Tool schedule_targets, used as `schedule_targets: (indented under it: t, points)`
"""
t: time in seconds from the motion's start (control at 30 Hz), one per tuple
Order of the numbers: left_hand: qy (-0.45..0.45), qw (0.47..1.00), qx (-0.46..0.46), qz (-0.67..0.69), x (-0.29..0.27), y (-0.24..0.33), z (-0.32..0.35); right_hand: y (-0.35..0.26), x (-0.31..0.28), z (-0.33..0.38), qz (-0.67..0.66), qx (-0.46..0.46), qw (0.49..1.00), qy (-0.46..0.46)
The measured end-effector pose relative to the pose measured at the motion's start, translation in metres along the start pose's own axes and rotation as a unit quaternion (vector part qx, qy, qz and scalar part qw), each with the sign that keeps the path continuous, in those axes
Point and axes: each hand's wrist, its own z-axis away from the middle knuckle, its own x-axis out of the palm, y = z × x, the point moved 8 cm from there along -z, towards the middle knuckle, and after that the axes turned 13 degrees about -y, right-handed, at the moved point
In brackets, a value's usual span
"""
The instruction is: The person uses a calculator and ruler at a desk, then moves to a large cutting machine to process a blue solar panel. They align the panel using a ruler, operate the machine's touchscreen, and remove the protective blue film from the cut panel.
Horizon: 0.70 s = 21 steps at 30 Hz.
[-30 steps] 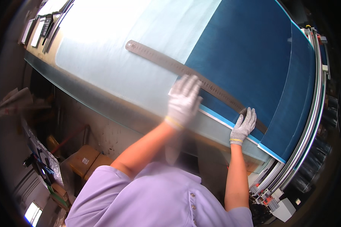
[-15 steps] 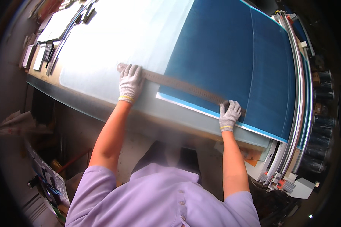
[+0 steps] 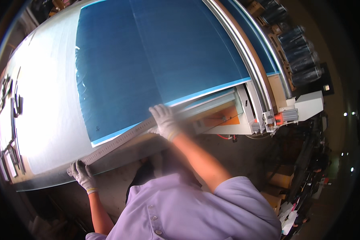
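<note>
A long metal ruler [image 3: 115,145] lies slanted along the near edge of a blue sheet [image 3: 112,76] with a white and light-blue border. My left hand [image 3: 83,176], in a pale knitted glove, has its fingers curled round the ruler's near-left end at the table's front edge. Farther along, my gloved right hand [image 3: 165,123] grips the ruler with the thumb beneath and the fingers over it. That hand is partly smeared by motion, and the ruler's far end blurs beyond it. Under the sheet is a pale, glossy tabletop [image 3: 52,140].
A metal rail [image 3: 244,50] crosses the table on the right, ending in a white box [image 3: 310,105]. Below the table's right part an orange sheet [image 3: 224,117] shows. Dark wrapped rolls [image 3: 302,56] are stacked beyond. Dark strips [image 3: 17,100] lie at the far left.
The ruler has come off the middle of the blue sheet toward the table's front edge, its left end now nearer me. Both hands moved with it, and the view has turned right.
</note>
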Motion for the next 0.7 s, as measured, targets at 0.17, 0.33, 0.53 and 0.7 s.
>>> schedule_targets:
  t: [0.17,0.33,0.53,0.7]
  points:
    - [-0.014,0.997,-0.038,-0.071,0.010,-0.009,-0.010,-0.012,0.004,0.001,0.051,-0.005,0.988,-0.142]
    - [-0.064,0.987,-0.088,-0.116,0.016,-0.008,-0.015,-0.005,0.019,0.038,0.001,-0.014,0.998,-0.060]
    - [-0.077,0.995,-0.008,-0.055,0.030,0.135,-0.033,0.050,0.010,0.080,-0.070,-0.033,0.993,0.093]
    - [-0.114,0.991,-0.024,-0.059,0.039,0.156,-0.038,0.294,-0.055,0.174,-0.166,0.476,0.799,0.328]
